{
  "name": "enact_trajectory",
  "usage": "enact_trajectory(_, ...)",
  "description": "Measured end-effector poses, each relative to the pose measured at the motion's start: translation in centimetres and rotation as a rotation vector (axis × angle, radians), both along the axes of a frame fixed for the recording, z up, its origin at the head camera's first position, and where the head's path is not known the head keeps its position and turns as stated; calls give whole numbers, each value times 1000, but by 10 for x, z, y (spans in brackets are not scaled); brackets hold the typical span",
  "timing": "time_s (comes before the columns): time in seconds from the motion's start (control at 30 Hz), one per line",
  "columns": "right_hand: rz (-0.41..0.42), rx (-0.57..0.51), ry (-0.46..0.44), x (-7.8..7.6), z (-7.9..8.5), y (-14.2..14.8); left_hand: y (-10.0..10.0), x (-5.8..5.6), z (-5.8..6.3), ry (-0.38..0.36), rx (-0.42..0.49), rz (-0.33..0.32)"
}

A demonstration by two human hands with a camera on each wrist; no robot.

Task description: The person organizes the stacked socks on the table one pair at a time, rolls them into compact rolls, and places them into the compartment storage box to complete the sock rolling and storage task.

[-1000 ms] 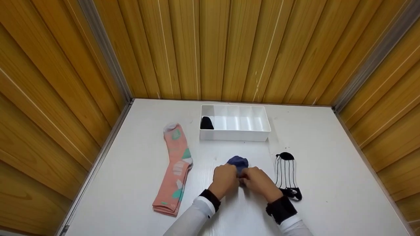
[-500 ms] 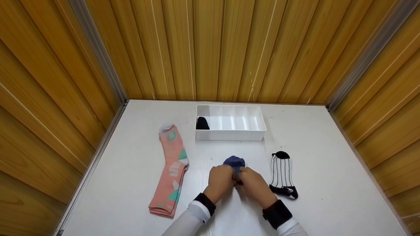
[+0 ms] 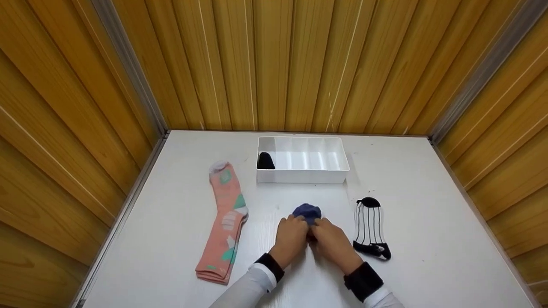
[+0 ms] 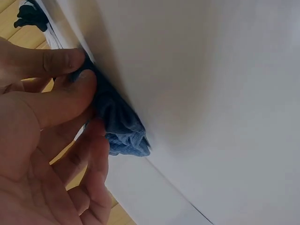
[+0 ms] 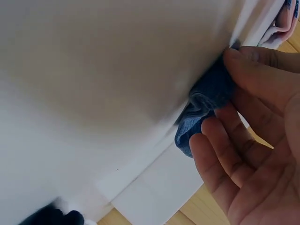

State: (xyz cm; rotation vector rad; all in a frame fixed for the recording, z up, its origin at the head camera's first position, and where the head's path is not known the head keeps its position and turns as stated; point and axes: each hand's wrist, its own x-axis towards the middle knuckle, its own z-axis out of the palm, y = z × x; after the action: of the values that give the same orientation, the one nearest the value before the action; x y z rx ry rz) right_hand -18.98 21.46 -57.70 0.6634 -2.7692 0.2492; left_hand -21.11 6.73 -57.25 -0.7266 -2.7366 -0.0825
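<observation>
A bunched blue sock (image 3: 307, 213) lies on the white table in front of me, partly covered by both hands. My left hand (image 3: 292, 236) pinches its near left part between thumb and fingers; in the left wrist view the cloth (image 4: 119, 117) hangs in folds past the fingertips. From the other side my right hand (image 3: 332, 241) pinches it too, and the right wrist view shows the thumb (image 5: 253, 75) pressing the sock's near end. The two hands almost meet, knuckles up, in the head view.
A white divided box (image 3: 303, 176) stands at the back, with a black folded item (image 3: 266, 161) in its left compartment. A long pink sock (image 3: 222, 226) lies flat at left. At right lies a striped black-and-white sock (image 3: 370, 226). Wood-look panels (image 3: 274, 64) enclose the table.
Both hands have shifted slightly forward over the blue sock, and less of it shows beyond the fingers. The view has moved a little; the box and other socks stay put.
</observation>
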Motion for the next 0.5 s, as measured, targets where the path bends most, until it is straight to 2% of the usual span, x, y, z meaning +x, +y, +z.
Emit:
enact_trajectory(0.1, 11, -47, -31, -5, 2, -1, -3, -4, 0, 4, 45, -1)
enact_trajectory(0.33, 45, -141, -216, -17, 7, 2, -5, -9, -2, 16, 51, 15)
enact_trajectory(0.4, 24, -132, -220, -17, 8, 2, -5, -10, -2, 6, 50, 18)
enact_trajectory(0.5, -10, -92, -160, -13, 8, -2, -7, -12, -1, -51, 62, 18)
